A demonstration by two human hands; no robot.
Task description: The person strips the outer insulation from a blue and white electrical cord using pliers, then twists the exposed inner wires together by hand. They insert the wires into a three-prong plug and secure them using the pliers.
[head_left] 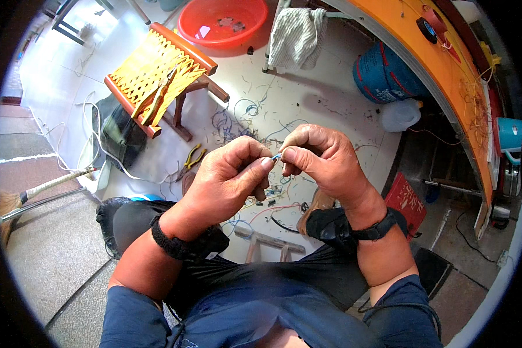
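Observation:
Between my two hands a short piece of thin blue wire (276,157) shows at the fingertips. My left hand (233,174) pinches one side of it with thumb and curled fingers. From the other side my right hand (320,155) pinches it with thumb and forefinger, its other fingers folded. How far the wire runs inside the fingers is hidden. Below and left of my left hand, yellow-handled pliers (191,160) lie on the floor. A larger pair of pliers (159,98) rests on a stool with a woven yellow seat (151,64).
Wire scraps (238,119) litter the pale floor. A red basin (223,23) stands at the back, near a draped striped cloth (298,37). On the right are an orange table (446,75), a blue bucket (388,75), a plastic jug (401,115) and a red box (405,204).

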